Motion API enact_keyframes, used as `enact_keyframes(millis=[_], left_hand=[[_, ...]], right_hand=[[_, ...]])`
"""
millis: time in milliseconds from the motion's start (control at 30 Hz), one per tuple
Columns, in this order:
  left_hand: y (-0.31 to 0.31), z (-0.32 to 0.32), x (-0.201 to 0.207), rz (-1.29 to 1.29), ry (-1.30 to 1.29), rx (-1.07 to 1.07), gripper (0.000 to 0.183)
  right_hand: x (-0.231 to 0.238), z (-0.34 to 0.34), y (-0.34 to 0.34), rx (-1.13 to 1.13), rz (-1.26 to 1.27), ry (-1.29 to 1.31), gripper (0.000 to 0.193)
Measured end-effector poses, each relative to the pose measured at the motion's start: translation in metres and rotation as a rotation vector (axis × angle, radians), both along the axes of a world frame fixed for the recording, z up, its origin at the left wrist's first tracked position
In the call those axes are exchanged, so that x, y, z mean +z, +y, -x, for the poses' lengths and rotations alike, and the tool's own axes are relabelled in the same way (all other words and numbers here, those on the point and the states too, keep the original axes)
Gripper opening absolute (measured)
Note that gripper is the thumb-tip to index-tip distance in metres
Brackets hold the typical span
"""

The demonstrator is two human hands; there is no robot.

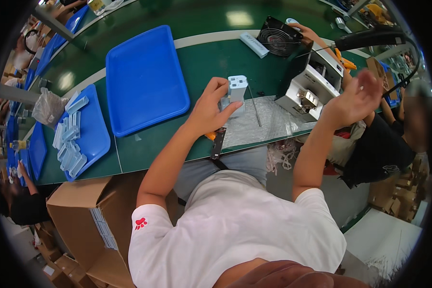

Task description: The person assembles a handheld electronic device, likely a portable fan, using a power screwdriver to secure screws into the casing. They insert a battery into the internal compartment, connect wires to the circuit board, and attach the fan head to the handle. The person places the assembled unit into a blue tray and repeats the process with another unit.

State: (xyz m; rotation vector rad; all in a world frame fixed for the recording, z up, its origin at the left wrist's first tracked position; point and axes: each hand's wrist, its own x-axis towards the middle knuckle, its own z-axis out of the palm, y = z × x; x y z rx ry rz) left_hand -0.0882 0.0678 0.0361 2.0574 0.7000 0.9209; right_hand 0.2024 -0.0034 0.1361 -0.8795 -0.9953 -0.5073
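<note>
A light blue plastic housing point(237, 87) with small square openings in its top stands upright at the middle of the bench. My left hand point(211, 103) is closed around it, thumb on the near side and fingers behind. Just right of the housing, a thin metal rod point(255, 106) lies over a sheet of bubble wrap point(269, 117). My right hand point(354, 101) is raised beside a white box-shaped machine point(307, 89) with a metal mechanism on its front. Its palm is turned up and its fingers are partly spread, with nothing visible in them.
A blue tray point(146, 81) lies left of my hands; another blue tray point(98, 129) carries several light blue housings point(72, 129). Right, a black fan point(278, 36) and a black electric screwdriver point(369, 38) stand near a co-worker. A cardboard box point(77, 225) sits below the bench.
</note>
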Motion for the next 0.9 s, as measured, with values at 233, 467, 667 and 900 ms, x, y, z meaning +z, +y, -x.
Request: enact_keyframes(millis=[233,467,667,900], left_hand=[[-0.002,0.001,-0.011,0.144,-0.178,0.206,0.067],[0.005,0.017,-0.006,0.076,-0.266,0.036,0.039],[0.017,0.017,-0.004,-0.109,-0.203,0.073,0.016],[-0.008,0.029,0.012,-0.045,-0.115,0.205,0.015]], right_hand=[[-0.100,0.107,0.005,0.807,0.845,0.104,0.062],[-0.132,0.109,0.023,1.034,0.957,0.256,0.056],[-0.128,0.100,0.030,0.999,0.904,0.248,0.042],[-0.125,0.108,0.028,0.924,0.793,0.385,0.046]])
